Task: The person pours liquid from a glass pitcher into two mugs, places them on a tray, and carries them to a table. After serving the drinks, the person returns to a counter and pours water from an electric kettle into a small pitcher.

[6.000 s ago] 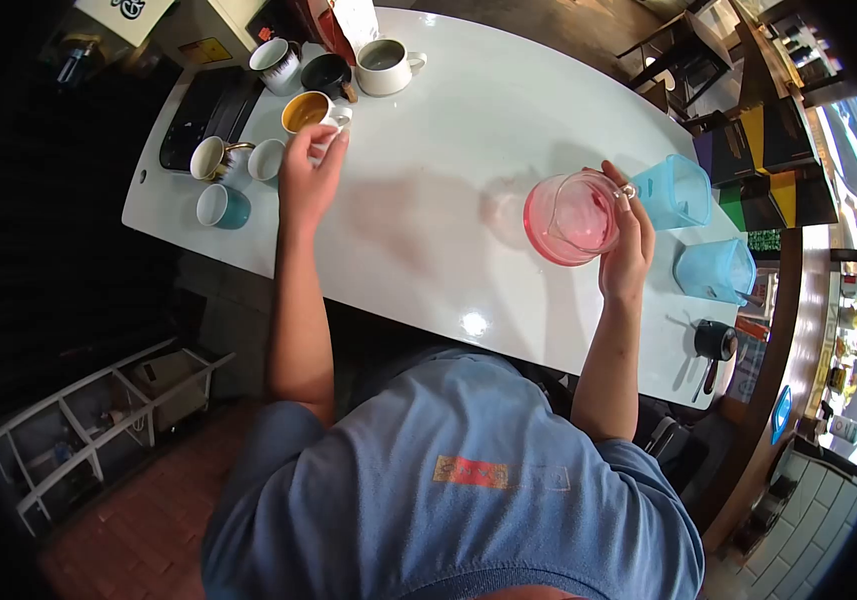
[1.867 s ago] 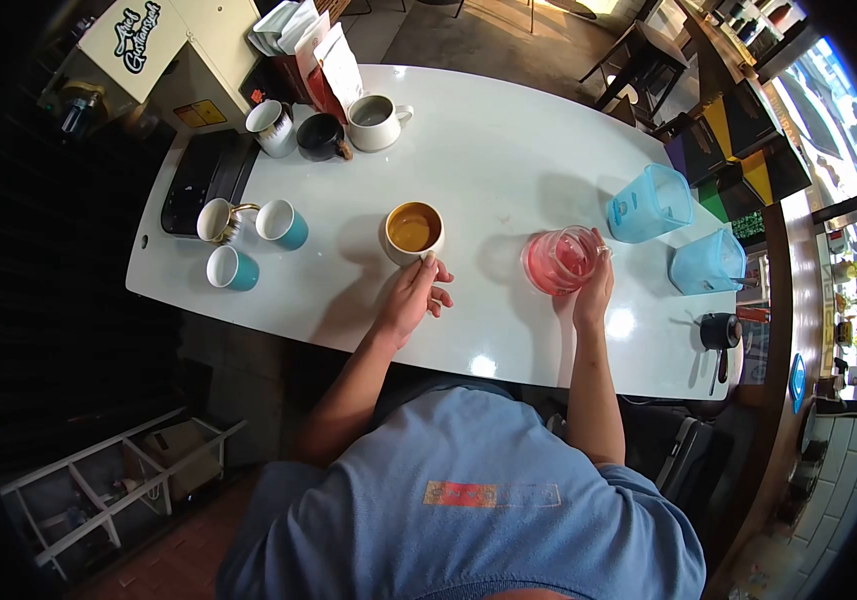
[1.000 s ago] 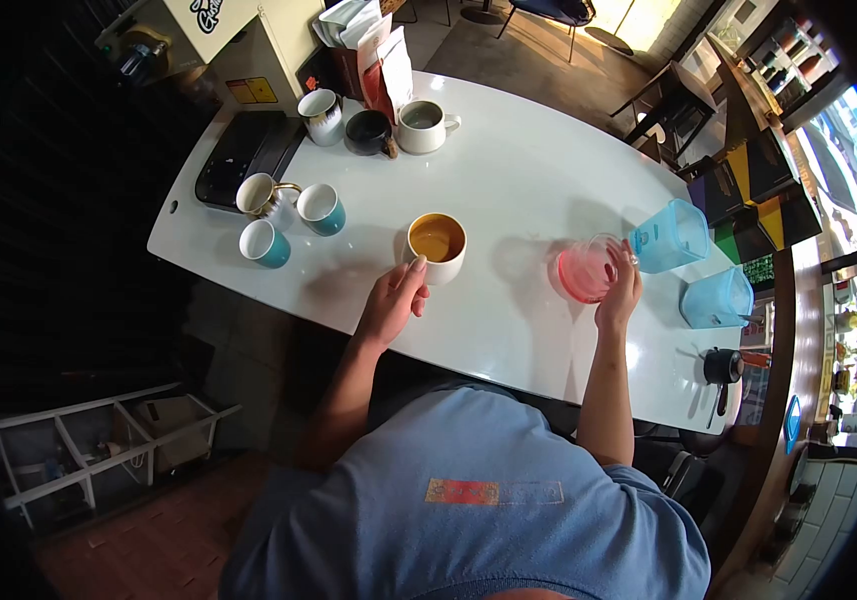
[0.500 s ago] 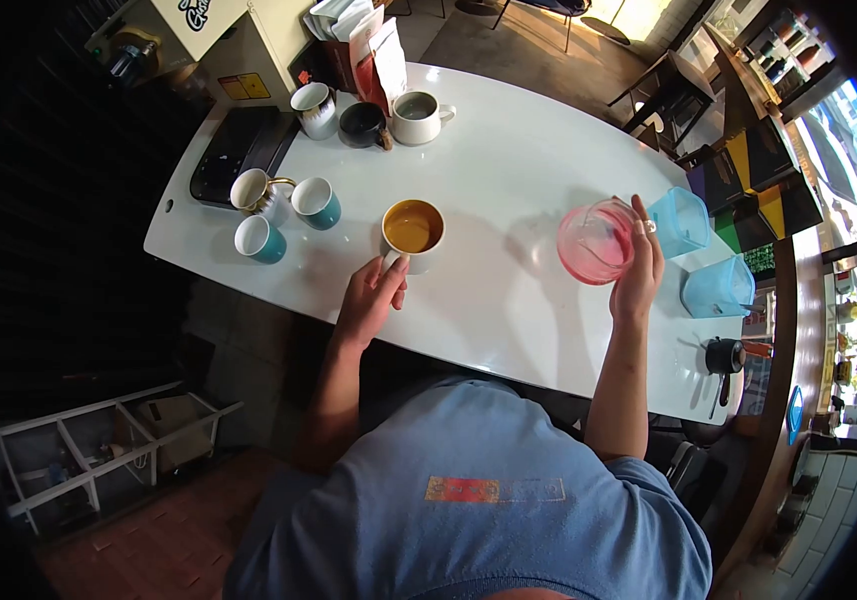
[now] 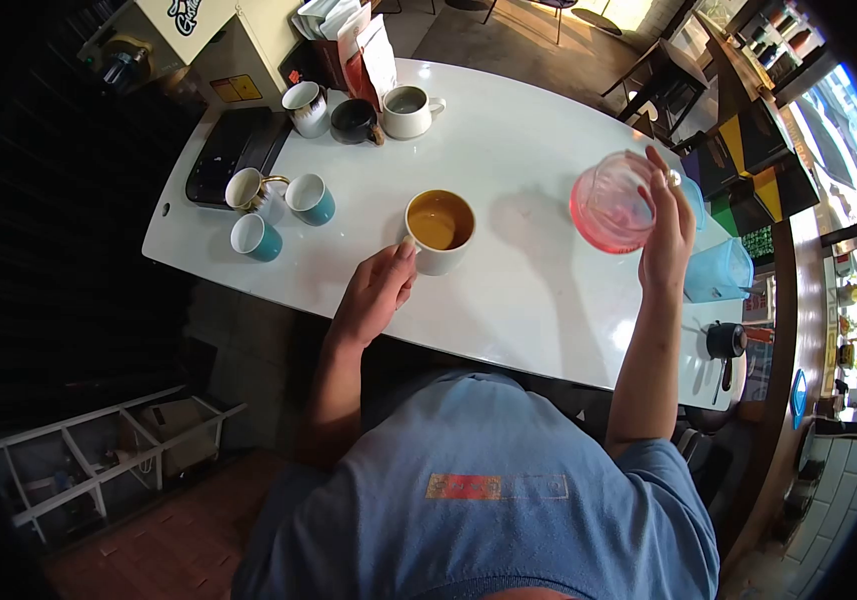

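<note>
My left hand (image 5: 377,292) pinches the handle of a mug (image 5: 441,262), white outside and amber brown inside, near the middle of the table. The mug's mouth faces up toward me. My right hand (image 5: 665,240) grips a round, clear vessel (image 5: 613,200) with a pinkish-red tint at its lower part. It is held up over the table's right side, tilted, casting a long shadow on the white top. Behind that hand stand light-blue square containers (image 5: 719,270), one of them mostly hidden.
On the left of the white table (image 5: 509,310) stand two teal cups (image 5: 311,200) and a gold-handled mug (image 5: 246,190). Farther back are a black cup (image 5: 356,122), white mugs (image 5: 409,112) and paper packets (image 5: 374,62). A small black pot (image 5: 725,340) sits at the right edge.
My right hand has lifted the pink-tinted vessel up and to the right, tilting it. My left hand has shifted the mug slightly to the right.
</note>
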Tool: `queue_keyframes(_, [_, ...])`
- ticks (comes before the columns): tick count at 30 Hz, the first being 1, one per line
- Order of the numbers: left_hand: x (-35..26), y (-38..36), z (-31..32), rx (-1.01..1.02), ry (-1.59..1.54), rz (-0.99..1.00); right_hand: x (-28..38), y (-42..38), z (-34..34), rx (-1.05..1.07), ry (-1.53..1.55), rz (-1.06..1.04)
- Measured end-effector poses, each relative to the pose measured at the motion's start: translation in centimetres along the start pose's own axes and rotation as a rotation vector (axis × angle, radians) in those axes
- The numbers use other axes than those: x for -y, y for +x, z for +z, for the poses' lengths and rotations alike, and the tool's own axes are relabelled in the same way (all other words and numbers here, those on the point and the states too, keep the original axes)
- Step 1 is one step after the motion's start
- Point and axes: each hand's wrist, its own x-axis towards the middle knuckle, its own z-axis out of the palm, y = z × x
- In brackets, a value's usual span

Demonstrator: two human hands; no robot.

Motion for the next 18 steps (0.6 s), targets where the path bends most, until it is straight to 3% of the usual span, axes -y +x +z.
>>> queue_keyframes(5, [-1.6,0.0,1.1,0.090,-0.024,-0.003,3.4,1.5,2.2,0.027,0.065,-0.068])
queue_keyframes(7, [-1.7,-0.1,1.5,0.100,-0.086,0.005,3.9,2.1,2.7,0.095,0.013,-0.189])
queue_keyframes(18, [-0.8,-0.9,2.2,0.111,-0.122,-0.001,4.7,2.7,4.4,0.369,-0.207,-0.420])
